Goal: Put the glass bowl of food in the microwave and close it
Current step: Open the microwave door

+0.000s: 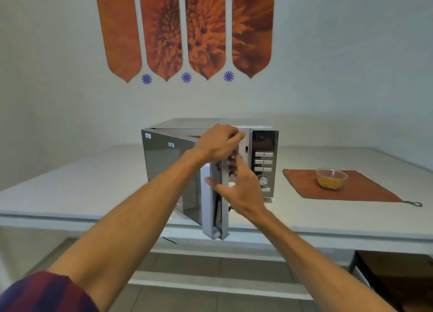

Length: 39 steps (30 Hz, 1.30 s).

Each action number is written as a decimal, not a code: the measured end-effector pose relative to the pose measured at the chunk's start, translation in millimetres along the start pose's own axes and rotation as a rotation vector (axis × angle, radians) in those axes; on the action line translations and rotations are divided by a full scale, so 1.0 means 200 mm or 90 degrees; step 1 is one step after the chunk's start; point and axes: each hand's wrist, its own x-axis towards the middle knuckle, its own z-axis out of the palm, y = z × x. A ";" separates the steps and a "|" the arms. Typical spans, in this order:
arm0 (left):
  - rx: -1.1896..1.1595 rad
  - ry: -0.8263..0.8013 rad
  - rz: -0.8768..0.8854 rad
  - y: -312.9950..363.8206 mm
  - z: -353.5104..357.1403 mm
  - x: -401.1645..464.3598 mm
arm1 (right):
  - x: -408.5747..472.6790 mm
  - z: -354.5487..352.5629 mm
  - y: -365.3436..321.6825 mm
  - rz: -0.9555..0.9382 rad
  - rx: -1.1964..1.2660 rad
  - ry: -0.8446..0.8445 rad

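Observation:
A silver microwave (264, 148) stands on the white counter, its dark glass door (168, 171) swung partly open toward me. My left hand (218, 143) grips the door's top right corner. My right hand (239, 183) holds the door's handle edge lower down, thumb on the front and fingers hooked behind it. The inside of the microwave is hidden by the door and my hands. A glass bowl (331, 178) with yellow food sits to the right of the microwave on an orange-brown cloth (365, 190), apart from both hands.
The white counter (82, 190) runs left and right of the microwave, with its front edge just below the door. A dark piece of furniture (398, 276) stands low at the right. The cloth has a small loop (413, 203) at its right corner.

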 end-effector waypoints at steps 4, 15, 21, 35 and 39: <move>0.008 0.002 0.006 0.02 -0.13 -0.11 | -0.13 0.07 -0.21 -0.087 -0.171 -0.042; 0.095 0.017 0.003 0.01 -0.37 -0.41 | -0.36 0.34 -0.61 -0.162 -0.242 -0.082; 0.139 -0.013 -0.022 -0.01 -0.39 -0.56 | -0.39 0.44 -0.75 -0.192 -0.240 -0.148; 0.132 0.009 -0.086 -0.15 -0.35 -0.68 | -0.36 0.35 -0.61 -0.210 -0.263 -0.137; 0.117 0.007 -0.090 -0.12 -0.20 -0.61 | -0.34 0.17 -0.37 -0.143 -0.318 -0.142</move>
